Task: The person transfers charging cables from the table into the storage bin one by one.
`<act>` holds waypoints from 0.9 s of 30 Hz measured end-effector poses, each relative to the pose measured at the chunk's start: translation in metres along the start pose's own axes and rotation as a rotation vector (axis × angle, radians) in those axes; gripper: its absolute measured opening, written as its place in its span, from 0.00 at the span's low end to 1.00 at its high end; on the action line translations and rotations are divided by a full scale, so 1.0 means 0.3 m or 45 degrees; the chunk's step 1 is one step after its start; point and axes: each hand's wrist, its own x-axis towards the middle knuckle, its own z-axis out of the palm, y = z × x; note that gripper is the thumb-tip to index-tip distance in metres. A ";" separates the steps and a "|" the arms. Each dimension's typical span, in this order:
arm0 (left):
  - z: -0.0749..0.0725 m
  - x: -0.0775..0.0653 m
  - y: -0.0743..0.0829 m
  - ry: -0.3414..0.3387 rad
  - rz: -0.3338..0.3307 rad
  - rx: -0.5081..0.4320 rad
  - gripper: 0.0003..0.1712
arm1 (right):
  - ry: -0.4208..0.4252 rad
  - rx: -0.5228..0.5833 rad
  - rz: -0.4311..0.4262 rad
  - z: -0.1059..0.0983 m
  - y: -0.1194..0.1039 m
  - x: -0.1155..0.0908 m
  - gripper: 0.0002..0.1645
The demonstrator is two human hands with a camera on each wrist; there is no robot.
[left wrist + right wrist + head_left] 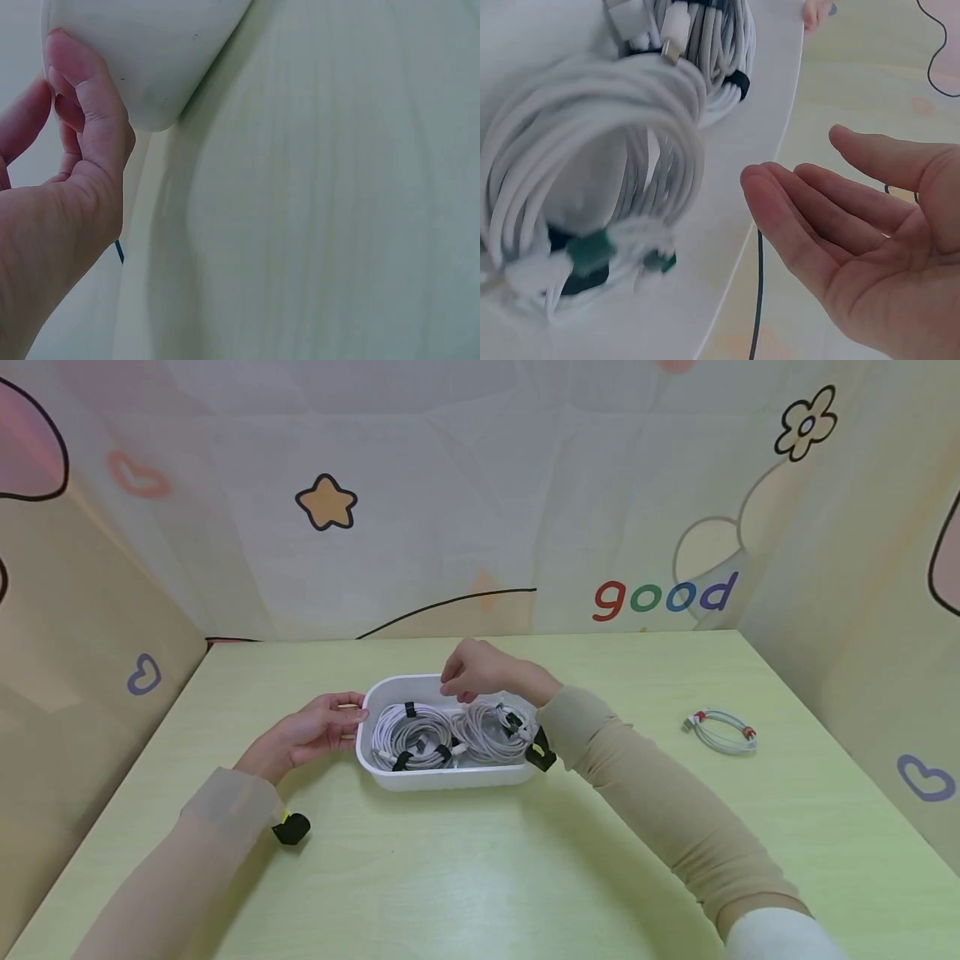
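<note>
A white plastic bin [450,779] stands mid-table with coils of white cable inside it. The left coil [386,731] is bound with black straps; the right coil [480,742] lies beside it, partly behind the right sleeve, and shows dark green and black ties in the right wrist view. My left hand [324,727] grips the bin's left end at the rim, thumb and fingers meeting there in the left wrist view. Above the bin's far side hovers my right hand [480,670], its fingers loosely bent and nothing between them [855,247].
To the right on the pale wood table [465,860] lies a small light cable coil [723,748] with red ties. Printed fabric walls [450,527] enclose the table at the back and both sides. Black camera mounts hang at the wrists.
</note>
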 end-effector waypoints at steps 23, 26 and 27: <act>0.004 -0.004 -0.002 -0.016 0.013 -0.005 0.11 | 0.471 0.061 0.118 -0.201 0.346 -0.226 0.14; 0.004 -0.005 0.001 -0.014 0.014 -0.005 0.11 | 0.495 0.045 0.143 -0.219 0.385 -0.248 0.15; 0.004 -0.005 0.002 -0.013 0.016 -0.008 0.11 | 0.505 0.043 0.152 -0.226 0.396 -0.256 0.15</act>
